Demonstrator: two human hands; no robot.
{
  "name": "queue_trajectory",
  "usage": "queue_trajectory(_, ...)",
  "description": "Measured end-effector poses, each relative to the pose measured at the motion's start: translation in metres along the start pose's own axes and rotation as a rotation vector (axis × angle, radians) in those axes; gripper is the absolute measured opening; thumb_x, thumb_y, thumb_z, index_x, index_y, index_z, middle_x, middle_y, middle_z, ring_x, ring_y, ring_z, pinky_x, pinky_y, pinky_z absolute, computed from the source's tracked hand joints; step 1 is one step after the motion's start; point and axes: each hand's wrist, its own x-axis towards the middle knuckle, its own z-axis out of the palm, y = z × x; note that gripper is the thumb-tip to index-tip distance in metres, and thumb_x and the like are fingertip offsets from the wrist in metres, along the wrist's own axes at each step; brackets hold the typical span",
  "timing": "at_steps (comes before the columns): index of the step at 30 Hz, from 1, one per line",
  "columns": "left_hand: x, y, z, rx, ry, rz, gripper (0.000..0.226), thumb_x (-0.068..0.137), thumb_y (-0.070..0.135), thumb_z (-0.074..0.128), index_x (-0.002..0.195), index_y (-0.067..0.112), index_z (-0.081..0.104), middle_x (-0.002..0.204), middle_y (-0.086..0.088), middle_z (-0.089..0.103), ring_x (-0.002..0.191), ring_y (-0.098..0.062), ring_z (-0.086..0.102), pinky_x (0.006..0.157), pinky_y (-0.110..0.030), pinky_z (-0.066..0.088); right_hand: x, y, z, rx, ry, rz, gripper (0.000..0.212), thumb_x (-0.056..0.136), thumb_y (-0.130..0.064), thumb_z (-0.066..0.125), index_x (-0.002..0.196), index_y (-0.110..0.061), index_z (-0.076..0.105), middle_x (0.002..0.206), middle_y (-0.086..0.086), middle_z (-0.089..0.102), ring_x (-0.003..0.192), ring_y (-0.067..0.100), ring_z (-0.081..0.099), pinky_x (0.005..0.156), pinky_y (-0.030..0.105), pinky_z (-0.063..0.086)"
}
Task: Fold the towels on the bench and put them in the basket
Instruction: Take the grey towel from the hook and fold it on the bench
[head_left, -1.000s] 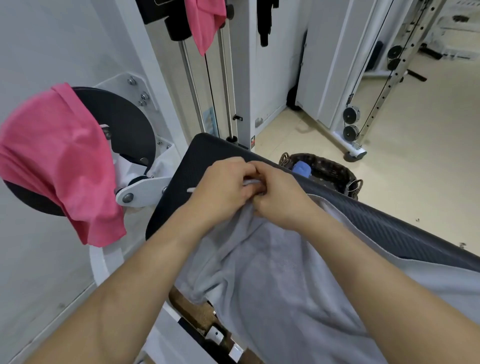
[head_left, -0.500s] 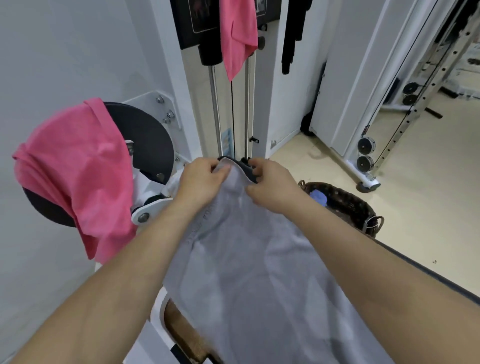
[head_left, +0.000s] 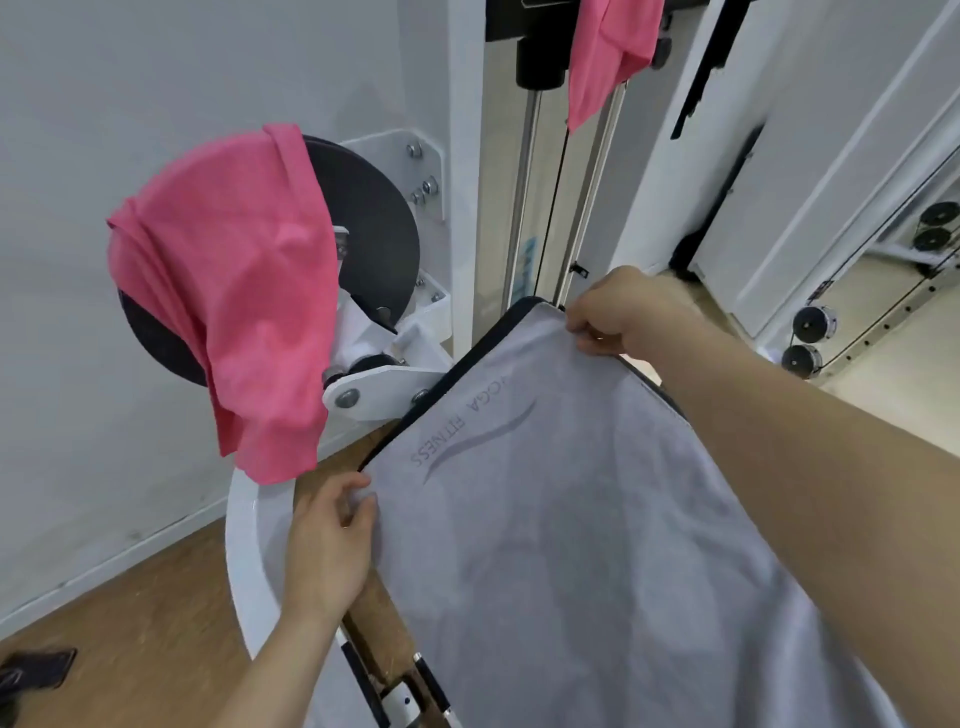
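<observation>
Towel first: the grey towel (head_left: 597, 519) lies right under me, spread flat over the black bench (head_left: 457, 369) so I can fold it neatly. It covers nearly all of the bench; only a thin dark edge peeks out along the side and the far end.

My left hand (head_left: 332, 540), at about 8 o'clock, is pinching the towel's corner by the left side. My right hand (head_left: 623, 312), up at about 1 o'clock, is pinching the other corner at the far end of the bench. I hold the two corners well apart so the short edge stays straight and the cloth has no bumps. The printed words on the towel sit between my two hands.

A bit farther, at 10 o'clock, a pink towel (head_left: 228, 312) hangs over the round black wheel (head_left: 374, 234) of the gym machine. It hangs loose, just dropped there, so I think it needs folding too.

Farthest away, at 12 o'clock, another pink cloth (head_left: 602, 52) dangles from the top of the machine.

I cannot see the basket right now.
</observation>
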Motion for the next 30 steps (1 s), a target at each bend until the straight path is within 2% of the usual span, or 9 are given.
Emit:
queue_trajectory(4,0.012,0.002,0.001,-0.073,0.006,-0.076,0.011,0.091,0.017,0.061,0.088,0.028,0.062,0.095,0.01,0.065,0.09,-0.013,0.06,0.067,-0.025,0.04,0.002,-0.007,0.0,0.031,-0.08,0.013,0.023,0.077,0.003,0.073,0.096,-0.007,0.064,0.073,0.01,0.052,0.065,0.02,0.054,0.075,0.043,0.059)
queue_trajectory(7,0.015,0.0,-0.002,-0.103,0.04,-0.09,0.016,0.091,0.012,0.061,0.086,0.026,0.066,0.095,0.008,0.067,0.088,-0.012,0.06,0.074,-0.029,0.041,0.008,-0.005,0.008,0.009,-0.038,-0.018,0.02,0.076,0.005,0.07,0.089,-0.01,0.065,0.08,0.01,0.054,0.069,0.021,0.054,0.076,0.042,0.059)
queue_trajectory(11,0.02,-0.005,-0.001,-0.151,0.098,-0.11,0.02,0.092,0.01,0.058,0.09,0.026,0.069,0.099,0.005,0.069,0.091,-0.014,0.061,0.08,-0.029,0.044,0.021,-0.001,0.017,-0.02,0.078,-0.047,0.01,0.074,0.001,0.066,0.084,-0.002,0.063,0.066,0.011,0.054,0.053,0.023,0.051,0.059,0.033,0.049)
queue_trajectory(13,0.019,-0.003,0.0,-0.11,0.115,-0.096,0.02,0.093,0.01,0.055,0.094,0.024,0.07,0.102,0.003,0.069,0.094,-0.016,0.061,0.08,-0.03,0.044,0.023,0.001,0.024,-0.127,0.178,-0.143,0.011,0.076,-0.007,0.066,0.084,0.0,0.068,0.069,0.012,0.061,0.061,0.027,0.058,0.061,0.033,0.049)
queue_trajectory(16,0.013,0.003,-0.002,0.043,0.105,-0.02,0.025,0.093,0.006,0.052,0.107,0.018,0.069,0.114,-0.002,0.061,0.1,-0.021,0.059,0.081,-0.028,0.043,0.011,0.005,0.03,-0.291,0.262,-0.327,0.017,0.084,-0.015,0.059,0.097,-0.013,0.071,0.097,0.007,0.07,0.093,0.026,0.063,0.074,0.029,0.047)
queue_trajectory(21,-0.033,0.031,-0.007,0.116,0.007,0.343,0.036,0.083,0.018,0.063,0.119,0.024,0.064,0.122,0.001,0.053,0.112,-0.023,0.053,0.089,-0.029,0.042,-0.048,0.018,0.018,-0.547,0.07,-0.613,0.049,0.087,-0.019,0.052,0.136,-0.024,0.05,0.129,0.009,0.056,0.119,0.03,0.052,0.097,0.041,0.045)
queue_trajectory(24,-0.084,0.054,0.009,0.193,-0.293,0.614,0.058,0.08,0.056,0.054,0.136,0.042,0.044,0.15,-0.001,0.035,0.136,-0.021,0.029,0.107,-0.034,0.031,-0.106,0.044,-0.008,-0.741,-0.085,-0.58,0.049,0.091,-0.032,0.055,0.139,-0.03,0.046,0.137,0.002,0.049,0.126,0.025,0.045,0.102,0.038,0.04)
queue_trajectory(27,-0.118,0.066,0.027,0.398,-0.56,0.615,0.082,0.079,0.07,0.049,0.143,0.056,-0.001,0.159,0.009,-0.013,0.146,-0.019,-0.01,0.12,-0.039,0.012,-0.161,0.08,-0.033,-1.019,-0.178,-0.456,0.066,0.089,-0.051,0.054,0.147,-0.036,0.028,0.152,0.001,0.027,0.139,0.023,0.025,0.107,0.043,0.035)
queue_trajectory(30,-0.132,0.063,0.036,0.497,-0.527,0.608,0.087,0.083,0.069,0.047,0.137,0.056,-0.02,0.155,0.009,-0.025,0.145,-0.026,-0.016,0.119,-0.047,0.014,-0.183,0.123,-0.035,-1.19,-0.147,-0.413,0.082,0.083,-0.064,0.054,0.15,-0.036,0.014,0.161,0.003,-0.004,0.148,0.021,0.002,0.11,0.044,0.026)
